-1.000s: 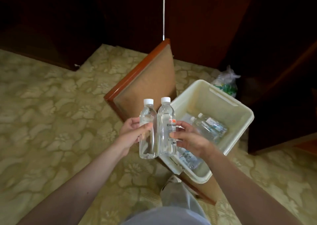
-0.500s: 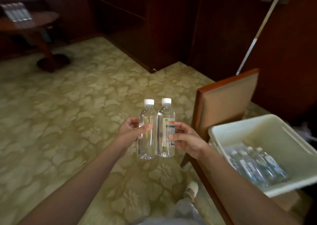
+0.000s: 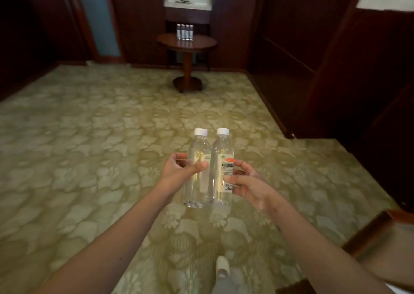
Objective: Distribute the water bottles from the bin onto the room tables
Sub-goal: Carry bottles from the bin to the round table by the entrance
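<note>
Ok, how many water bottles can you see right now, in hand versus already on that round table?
Clear plastic white-capped water bottles in hand: 2, the left bottle gripped by the left hand, the right bottle by the right hand.
Row of clear bottles on the round dark wooden table: 4, though they are far and small.
Total: 6 bottles.

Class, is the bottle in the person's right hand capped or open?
Capped: a white cap sits on the neck of the bottle that the right hand grips.
</note>
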The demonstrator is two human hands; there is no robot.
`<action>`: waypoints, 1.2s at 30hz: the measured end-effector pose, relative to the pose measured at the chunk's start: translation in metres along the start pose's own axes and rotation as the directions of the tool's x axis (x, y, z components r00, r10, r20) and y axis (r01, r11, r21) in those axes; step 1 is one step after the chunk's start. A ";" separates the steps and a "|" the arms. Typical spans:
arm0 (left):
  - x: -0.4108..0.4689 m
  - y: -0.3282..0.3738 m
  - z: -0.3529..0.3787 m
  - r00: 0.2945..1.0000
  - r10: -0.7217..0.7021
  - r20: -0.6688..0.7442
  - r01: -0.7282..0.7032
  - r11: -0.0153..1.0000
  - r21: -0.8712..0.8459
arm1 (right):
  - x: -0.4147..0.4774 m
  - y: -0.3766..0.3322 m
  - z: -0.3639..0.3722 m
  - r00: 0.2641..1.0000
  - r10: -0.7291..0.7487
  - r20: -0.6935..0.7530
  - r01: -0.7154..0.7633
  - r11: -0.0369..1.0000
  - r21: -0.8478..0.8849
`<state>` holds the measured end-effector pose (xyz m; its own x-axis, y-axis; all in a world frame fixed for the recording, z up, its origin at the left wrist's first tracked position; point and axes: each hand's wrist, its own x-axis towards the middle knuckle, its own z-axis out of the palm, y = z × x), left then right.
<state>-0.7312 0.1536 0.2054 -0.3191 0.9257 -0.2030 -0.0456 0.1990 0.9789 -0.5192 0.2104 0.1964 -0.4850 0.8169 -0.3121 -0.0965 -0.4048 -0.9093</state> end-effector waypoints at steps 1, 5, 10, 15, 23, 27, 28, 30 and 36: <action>0.006 0.002 -0.005 1.000 0.000 -0.027 -0.001 1.000 -0.011 | 0.013 -0.004 0.005 1.000 0.006 0.027 -0.006 1.000 -0.014; 0.044 0.013 -0.020 0.991 0.016 -0.136 -0.022 0.999 -0.041 | 0.078 -0.020 0.014 0.992 0.030 0.121 -0.024 0.999 -0.047; 0.115 0.031 -0.022 0.971 0.035 -0.237 -0.035 0.999 0.004 | 0.163 -0.051 0.007 0.975 0.024 0.219 -0.009 0.998 -0.067; 0.196 0.064 -0.002 0.956 0.051 -0.288 -0.044 0.999 0.031 | 0.248 -0.100 -0.018 0.968 0.034 0.247 -0.010 0.995 -0.098; 0.321 0.101 0.028 0.959 0.069 -0.276 -0.064 0.998 0.025 | 0.358 -0.173 -0.058 0.959 0.001 0.283 0.047 0.986 -0.162; 0.381 0.115 0.026 0.965 0.053 -0.256 -0.051 0.999 0.017 | 0.412 -0.197 -0.065 0.962 0.001 0.272 0.042 0.987 -0.153; 0.397 0.118 0.024 0.966 0.048 -0.253 -0.045 0.999 0.018 | 0.428 -0.202 -0.065 0.962 0.004 0.271 0.039 0.987 -0.153; 0.433 0.120 0.017 0.969 0.042 -0.244 -0.039 0.999 0.017 | 0.462 -0.210 -0.065 0.964 0.010 0.265 0.031 0.988 -0.150; 0.566 0.132 -0.012 0.979 0.042 -0.201 -0.036 0.999 0.035 | 0.580 -0.237 -0.054 0.977 -0.001 0.214 0.034 0.988 -0.153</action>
<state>-0.9294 0.6994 0.2196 -0.5048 0.8496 -0.1529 -0.0005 0.1768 0.9843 -0.7305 0.8024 0.2159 -0.6594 0.7106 -0.2454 0.0214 -0.3085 -0.9510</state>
